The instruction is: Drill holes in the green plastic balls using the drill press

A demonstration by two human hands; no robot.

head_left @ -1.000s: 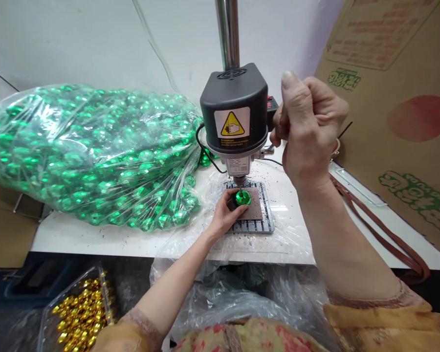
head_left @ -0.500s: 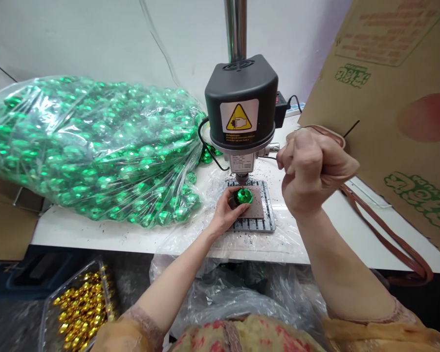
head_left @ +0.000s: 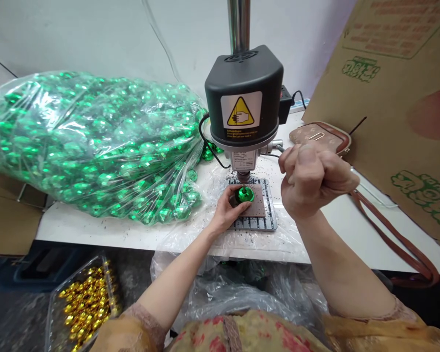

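My left hand pinches a shiny green faceted ball between thumb and fingers. The ball rests on a brown square pad on the slotted metal base of a small bench drill press. Directly above it is the drill chuck, its bit at the top of the ball. To the right of the machine, my right hand is closed in a fist around the drill press lever, most of which the fingers hide.
A big clear bag of green faceted balls fills the table's left. Dark shavings surround the base. On the right are a small purse with a brown strap and a cardboard box. Below left, a clear tub holds gold balls.
The view has shifted slightly. My right hand sits a little lower against the background, uncovering more of the purse. My left hand still holds the green ball beneath the bit.
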